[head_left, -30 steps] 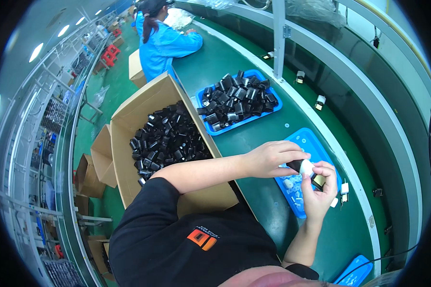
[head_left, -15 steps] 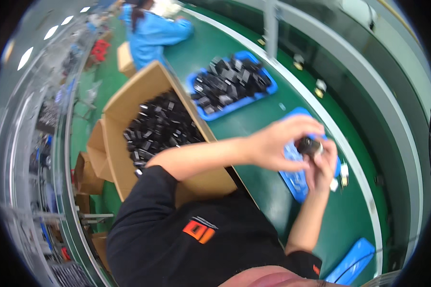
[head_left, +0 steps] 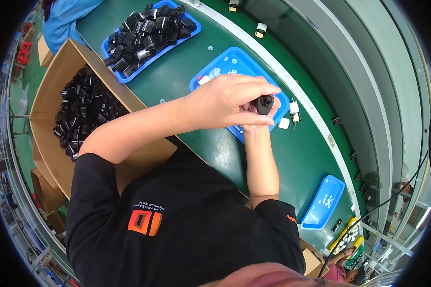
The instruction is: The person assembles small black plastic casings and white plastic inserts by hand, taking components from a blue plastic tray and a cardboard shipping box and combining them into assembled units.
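A small black part with a hollow, open end is held between my hands above the green work surface. My left hand is closed round it, thumb below and fingers above. Cupped behind it, my right hand has its fingers against the part's far side; much of that hand is hidden by the left. Beneath my hands lies a blue tray with small translucent discs and a white piece with a red end.
A cardboard box of black parts stands at my left. Another blue tray, heaped with black parts, lies far left. Small white pieces rest by the belt's edge. Near right is a blue bin with discs. A co-worker's blue sleeve shows far left.
My view has swung, so the trays and box sit further left and a bin shows fully at right. Both hands keep the black part, now turned with its hollow end showing.
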`<action>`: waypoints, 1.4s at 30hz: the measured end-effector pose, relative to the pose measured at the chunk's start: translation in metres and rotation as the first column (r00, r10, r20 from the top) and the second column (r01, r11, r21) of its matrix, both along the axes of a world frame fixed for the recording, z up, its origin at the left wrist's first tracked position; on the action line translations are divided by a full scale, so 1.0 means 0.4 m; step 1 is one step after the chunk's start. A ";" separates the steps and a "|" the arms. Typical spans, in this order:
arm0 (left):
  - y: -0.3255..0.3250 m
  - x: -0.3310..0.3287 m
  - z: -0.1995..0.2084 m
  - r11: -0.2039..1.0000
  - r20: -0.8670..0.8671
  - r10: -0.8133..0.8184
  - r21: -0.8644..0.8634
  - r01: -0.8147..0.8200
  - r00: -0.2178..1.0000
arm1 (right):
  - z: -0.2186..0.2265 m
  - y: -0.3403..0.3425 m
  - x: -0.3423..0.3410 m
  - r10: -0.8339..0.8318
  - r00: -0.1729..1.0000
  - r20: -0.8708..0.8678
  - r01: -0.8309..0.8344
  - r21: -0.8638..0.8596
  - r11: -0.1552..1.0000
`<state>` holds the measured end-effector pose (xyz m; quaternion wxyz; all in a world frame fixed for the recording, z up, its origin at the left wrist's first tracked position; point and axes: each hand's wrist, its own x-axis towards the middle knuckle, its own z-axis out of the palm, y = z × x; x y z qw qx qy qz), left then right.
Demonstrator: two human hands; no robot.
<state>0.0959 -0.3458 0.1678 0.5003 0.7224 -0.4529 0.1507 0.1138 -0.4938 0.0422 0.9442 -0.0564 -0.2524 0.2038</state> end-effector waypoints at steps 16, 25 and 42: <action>0.003 0.010 -0.023 0.999 0.036 0.038 -0.008 -0.038 0.999 | 0.090 0.027 -0.042 -0.040 0.997 -0.067 0.041 0.013 0.999; 0.036 0.039 -0.014 0.960 0.174 0.214 0.146 -0.240 0.961 | 0.158 -0.038 -0.046 -0.446 0.850 0.280 0.505 -0.673 0.540; 0.018 0.003 -0.074 0.976 -0.385 0.200 0.163 -0.147 0.901 | 0.104 0.026 -0.081 -0.490 0.871 0.043 0.464 -0.399 0.791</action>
